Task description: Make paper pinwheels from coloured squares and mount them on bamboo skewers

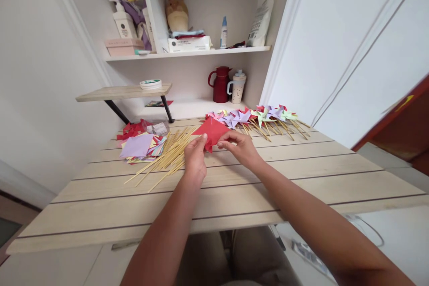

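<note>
A red square of paper (pixel 212 131) is held over the wooden table (pixel 234 187), pinched at its near corner by both hands. My left hand (pixel 195 159) grips its lower left edge; my right hand (pixel 238 147) pinches the lower right edge. Just left of my left hand lies a loose pile of thin bamboo sticks (pixel 167 154). Beyond the sticks sits a stack of coloured paper squares (pixel 139 146) with a lilac sheet on top. Behind the red paper, several finished paper pinwheels on sticks (pixel 258 118) lie in a row.
A small raised wooden shelf (pixel 124 93) with a tape roll (pixel 150 83) stands at the back left. A dark red jug (pixel 220 85) and a lidded cup (pixel 237 87) stand against the back wall. Red paper scraps (pixel 132 128) lie near the shelf's legs.
</note>
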Demonstrator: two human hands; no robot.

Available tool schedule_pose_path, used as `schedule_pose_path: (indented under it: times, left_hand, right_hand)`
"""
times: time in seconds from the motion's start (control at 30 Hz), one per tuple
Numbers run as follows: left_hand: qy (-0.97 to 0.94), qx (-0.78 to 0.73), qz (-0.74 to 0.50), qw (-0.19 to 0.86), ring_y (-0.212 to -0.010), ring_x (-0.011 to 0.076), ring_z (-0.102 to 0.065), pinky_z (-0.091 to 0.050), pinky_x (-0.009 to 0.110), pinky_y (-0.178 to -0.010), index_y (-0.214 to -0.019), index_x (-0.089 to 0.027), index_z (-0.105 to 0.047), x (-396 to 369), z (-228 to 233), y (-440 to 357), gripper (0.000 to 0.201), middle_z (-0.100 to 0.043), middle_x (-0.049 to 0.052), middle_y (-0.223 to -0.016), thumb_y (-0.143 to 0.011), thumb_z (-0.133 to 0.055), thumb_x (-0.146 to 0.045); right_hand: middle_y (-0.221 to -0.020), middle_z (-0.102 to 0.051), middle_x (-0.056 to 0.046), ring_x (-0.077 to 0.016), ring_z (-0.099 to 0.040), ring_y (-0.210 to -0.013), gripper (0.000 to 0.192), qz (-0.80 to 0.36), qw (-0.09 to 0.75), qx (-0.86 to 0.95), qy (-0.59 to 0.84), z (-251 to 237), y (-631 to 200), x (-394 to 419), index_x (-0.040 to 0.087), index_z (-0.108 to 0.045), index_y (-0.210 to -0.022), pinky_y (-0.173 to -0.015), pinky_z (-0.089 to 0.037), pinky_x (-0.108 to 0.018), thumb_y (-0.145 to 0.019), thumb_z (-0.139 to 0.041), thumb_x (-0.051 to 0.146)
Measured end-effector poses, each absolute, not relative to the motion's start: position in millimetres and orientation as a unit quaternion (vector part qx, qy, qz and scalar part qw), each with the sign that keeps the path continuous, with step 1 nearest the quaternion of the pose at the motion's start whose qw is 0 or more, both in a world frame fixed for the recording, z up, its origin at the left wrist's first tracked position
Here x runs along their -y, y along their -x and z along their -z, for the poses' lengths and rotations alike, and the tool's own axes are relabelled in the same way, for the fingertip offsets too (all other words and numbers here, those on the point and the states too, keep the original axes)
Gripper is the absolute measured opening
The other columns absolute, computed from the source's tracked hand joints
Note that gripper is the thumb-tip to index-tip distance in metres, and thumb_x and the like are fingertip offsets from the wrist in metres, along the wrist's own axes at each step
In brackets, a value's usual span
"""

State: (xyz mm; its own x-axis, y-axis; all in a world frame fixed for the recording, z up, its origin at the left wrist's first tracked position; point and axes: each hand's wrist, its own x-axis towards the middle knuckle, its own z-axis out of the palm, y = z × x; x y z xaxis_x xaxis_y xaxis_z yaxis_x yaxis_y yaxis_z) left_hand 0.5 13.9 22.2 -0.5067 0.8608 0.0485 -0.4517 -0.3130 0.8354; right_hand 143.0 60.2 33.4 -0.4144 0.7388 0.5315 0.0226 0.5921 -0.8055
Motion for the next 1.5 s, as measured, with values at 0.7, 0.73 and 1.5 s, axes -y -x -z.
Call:
schedule_pose_path:
  times: [0.7, 0.73, 1.5]
  left_hand:
    - [-0.265, -0.386, -0.766, 0.440, -0.069, 0.0119, -0.063, -0.046, 0.025, -0.070, -0.075, -0.016, -0.074, -15.6, -22.3, -2.4, 0.035, -0.072, 0.002, -0.075, -0.058, -0.092, -0.040]
    - [-0.265, -0.384, -0.767, 0.441, -0.069, 0.0120, -0.063, -0.047, 0.025, -0.071, -0.076, -0.017, -0.074, -15.6, -22.4, -2.4, 0.035, -0.072, 0.002, -0.076, -0.058, -0.092, -0.040]
    - [-0.316, -0.366, -0.775, 0.406, -0.077, 0.0133, -0.064, -0.046, 0.028, -0.080, -0.075, -0.018, -0.073, -15.7, -24.0, -5.8, 0.028, -0.072, 0.001, -0.080, -0.063, -0.090, -0.036]
  right_hand:
    - [-0.069, -0.063, 0.002, -0.0164, -0.069, -0.062, 0.027, -0.414, 0.506, 0.708, 0.266, -34.0, -142.1, -61.5, 0.020, -0.058, -0.071, -0.061, -0.050, -0.029, -0.082, -0.072, 0.040]
    - [-0.069, -0.064, 0.001, -0.0169, -0.069, -0.062, 0.026, -0.414, 0.507, 0.708, 0.266, -33.9, -142.0, -61.5, 0.020, -0.058, -0.071, -0.061, -0.050, -0.029, -0.082, -0.072, 0.039]
    - [-0.069, -0.063, 0.002, -0.0172, -0.069, -0.061, 0.022, -0.411, 0.536, 0.687, 0.268, -34.7, -143.2, -59.1, 0.021, -0.054, -0.071, -0.059, -0.050, -0.030, -0.082, -0.070, 0.031]
